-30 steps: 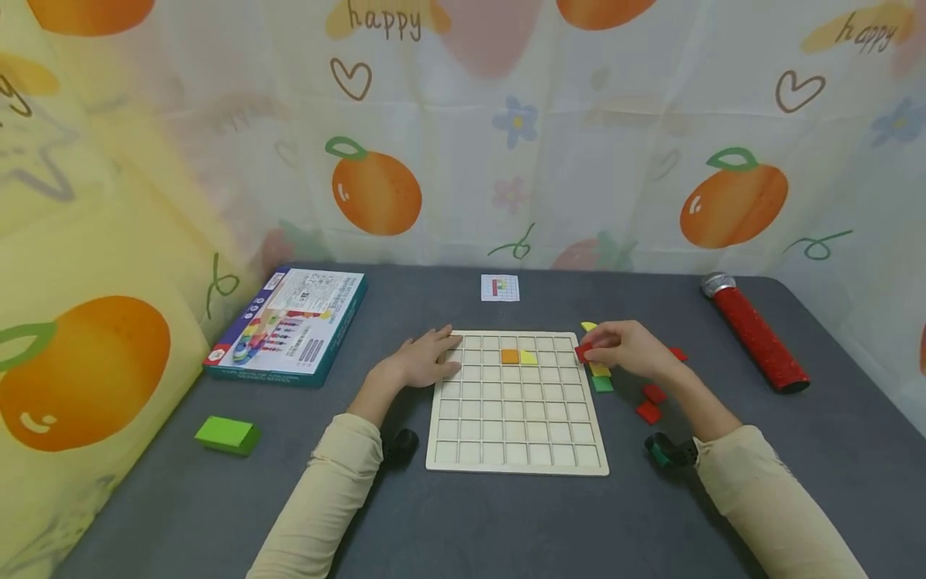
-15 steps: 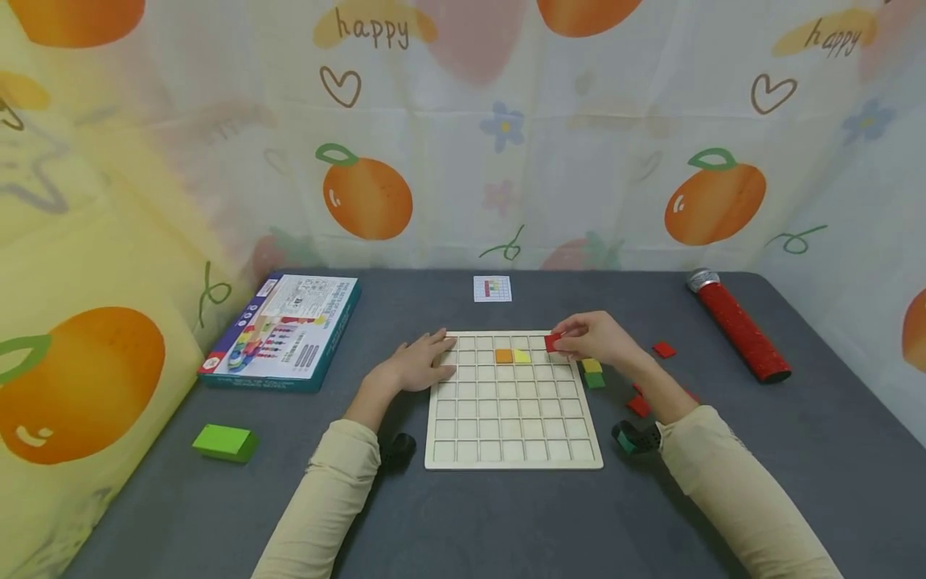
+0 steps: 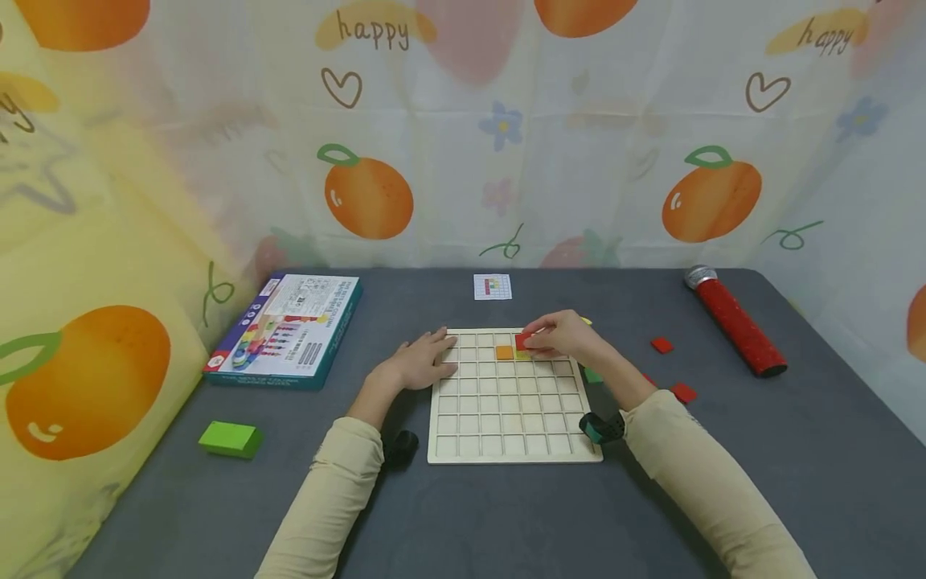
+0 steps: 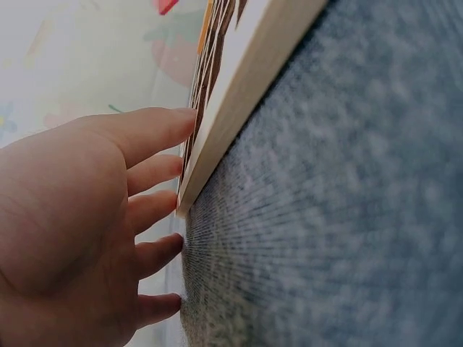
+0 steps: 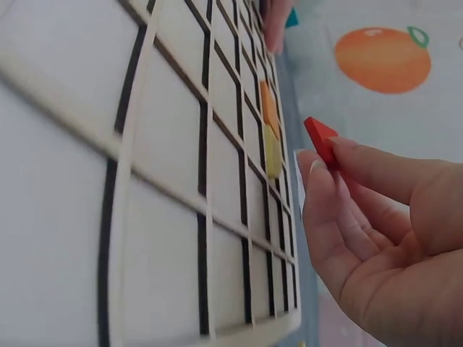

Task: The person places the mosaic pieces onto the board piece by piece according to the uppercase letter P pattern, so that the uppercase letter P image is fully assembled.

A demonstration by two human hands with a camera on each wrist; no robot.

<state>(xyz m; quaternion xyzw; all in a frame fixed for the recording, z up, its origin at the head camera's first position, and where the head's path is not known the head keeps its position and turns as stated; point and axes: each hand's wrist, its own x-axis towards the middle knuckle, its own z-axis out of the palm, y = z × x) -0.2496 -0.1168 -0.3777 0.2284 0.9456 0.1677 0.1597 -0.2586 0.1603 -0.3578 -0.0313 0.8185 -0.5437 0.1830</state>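
The right hand (image 3: 560, 336) pinched a small red square wooden tile (image 3: 523, 342) by its edges above the pale wooden grid board (image 3: 506, 438), beside the orange tile (image 3: 504, 352). Light, stiff and thin, it probably suited an edge pinch. The left hand (image 3: 423, 362) lay flat, fingers (image 4: 155, 134) straight, on the board's edge.

Dark grey felt-like surface (image 3: 463, 523), lit evenly and softly. Enclosed at the back and on both sides by a pale printed curtain (image 3: 579, 185) showing oranges, hearts, small flowers and the word "happy". Yellower on the left side (image 3: 87, 265), paler and bluish on the right. No floor or window in view.
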